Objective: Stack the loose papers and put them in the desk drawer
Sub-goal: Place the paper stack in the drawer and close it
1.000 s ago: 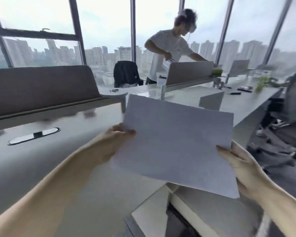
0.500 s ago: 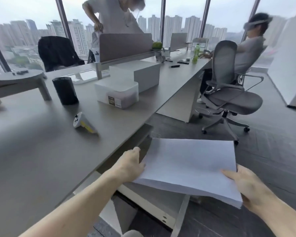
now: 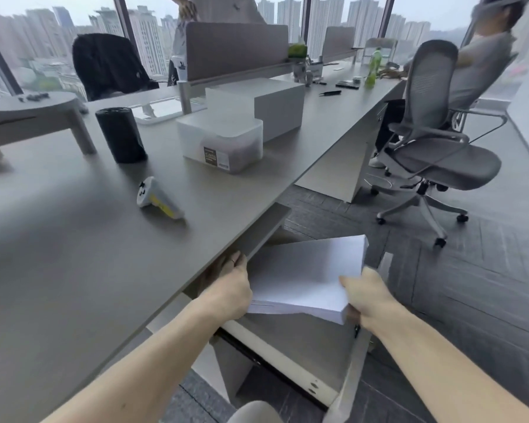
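Hands (image 3: 229, 288) (image 3: 368, 296) holding papers (image 3: 306, 276), over open drawer (image 3: 290, 340)

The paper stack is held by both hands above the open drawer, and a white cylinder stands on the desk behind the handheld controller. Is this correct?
Not quite: in the head view the cylinder on the desk is black, not white. The rest holds: the left hand and right hand hold the paper stack above the open drawer, behind the controller.

White paper stack (image 3: 306, 274) showing plain; grey desk (image 3: 74, 270); black cylinder (image 3: 121, 134); white-and-yellow controller (image 3: 158, 198); grey mesh chair (image 3: 434, 123); green bottle (image 3: 373, 67).
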The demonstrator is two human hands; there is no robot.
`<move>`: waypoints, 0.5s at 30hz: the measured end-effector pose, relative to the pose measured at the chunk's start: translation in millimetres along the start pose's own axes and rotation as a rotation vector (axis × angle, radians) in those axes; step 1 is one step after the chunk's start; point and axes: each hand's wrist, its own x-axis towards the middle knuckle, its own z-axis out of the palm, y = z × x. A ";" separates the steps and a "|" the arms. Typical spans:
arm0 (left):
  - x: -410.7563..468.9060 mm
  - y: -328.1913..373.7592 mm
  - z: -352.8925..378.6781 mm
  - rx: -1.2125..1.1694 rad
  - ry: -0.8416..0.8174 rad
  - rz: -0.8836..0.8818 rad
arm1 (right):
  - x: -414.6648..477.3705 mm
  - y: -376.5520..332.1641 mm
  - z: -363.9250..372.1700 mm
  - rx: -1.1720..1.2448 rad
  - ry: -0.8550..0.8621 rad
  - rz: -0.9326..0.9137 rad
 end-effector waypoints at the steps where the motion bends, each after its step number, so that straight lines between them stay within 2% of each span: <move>1: -2.7 1.6 -1.6 -0.013 0.007 -0.006 | 4.3 4.2 12.7 0.005 -0.003 0.018; 5: -5.0 4.2 -5.4 -0.008 0.033 -0.006 | 18.1 29.4 51.4 0.009 0.031 0.073; 10: -10.4 3.7 -4.9 0.017 0.049 0.010 | 12.9 50.1 62.1 0.033 0.050 0.170; 15: -10.4 0.8 -6.2 0.013 0.043 0.024 | 27.8 71.7 68.5 -0.051 0.034 0.153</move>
